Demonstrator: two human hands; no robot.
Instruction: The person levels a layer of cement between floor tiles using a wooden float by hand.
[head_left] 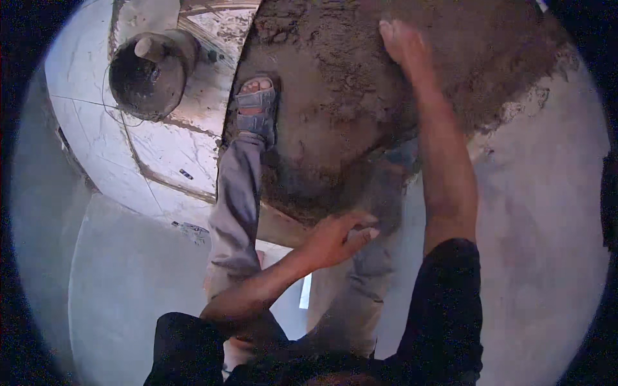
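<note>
My right hand reaches out over a bed of dark, damp mortar or soil. Its fingers look stretched out and pale at the tips, and I see nothing held in them. Closer in, my left hand hovers beside my right leg, thumb apart from loosely bent, slightly blurred fingers. No object shows in it. On the near left part of the brown bed rests my left foot in a grey strapped sandal.
White marbled tiles border the bed on the left, smeared with brown. On them stands a dark round bucket with a pale rounded thing at its top. A small dark object lies nearby. A grey wall rises at right.
</note>
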